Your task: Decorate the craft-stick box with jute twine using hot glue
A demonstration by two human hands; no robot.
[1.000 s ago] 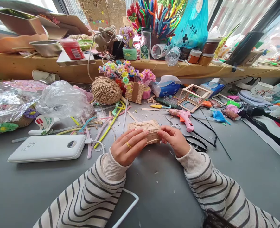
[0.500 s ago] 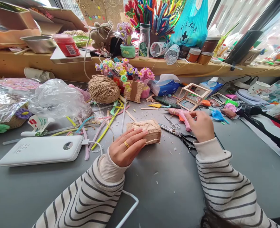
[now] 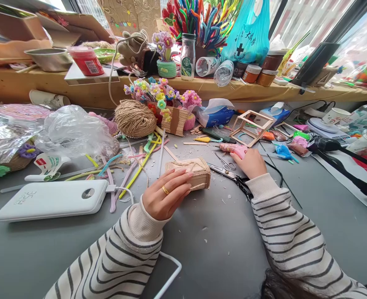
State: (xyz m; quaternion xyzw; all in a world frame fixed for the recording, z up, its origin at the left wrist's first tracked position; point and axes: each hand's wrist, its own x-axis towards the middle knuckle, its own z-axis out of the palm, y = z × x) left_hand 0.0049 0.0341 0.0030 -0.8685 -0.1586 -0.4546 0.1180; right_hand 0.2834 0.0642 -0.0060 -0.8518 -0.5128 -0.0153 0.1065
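The grey tabletop (image 3: 214,249) runs under both our arms, and between our elbows it is dotted with small pale scraps. Our left sleeve (image 3: 118,257) slants in from the lower left and our right sleeve (image 3: 289,224) from the lower right, both narrowing to ribbed cuffs. The white power bank (image 3: 52,201) bounds the space left of our left wrist.

Our left hand (image 3: 163,195) lies palm down, fingers straight and close together across the near left part of the twine-trimmed box (image 3: 200,174); its thumb is out of sight, so we cannot tell whether it grips. Our right hand (image 3: 252,163) is wrapped on the handle of the pink glue gun (image 3: 236,148), fingers curled around it, nozzle pointing left.

The box sits tilted slightly to our view, in front of us, its right end uncovered. Behind the gun, the wooden frame (image 3: 239,140) stands near. The black scissors (image 3: 223,171) fill the gap between box and right cuff, blade tips just beside the box's right end. Small scissors (image 3: 223,160) lie just beyond them. A gold ring (image 3: 165,190) circles one left finger.
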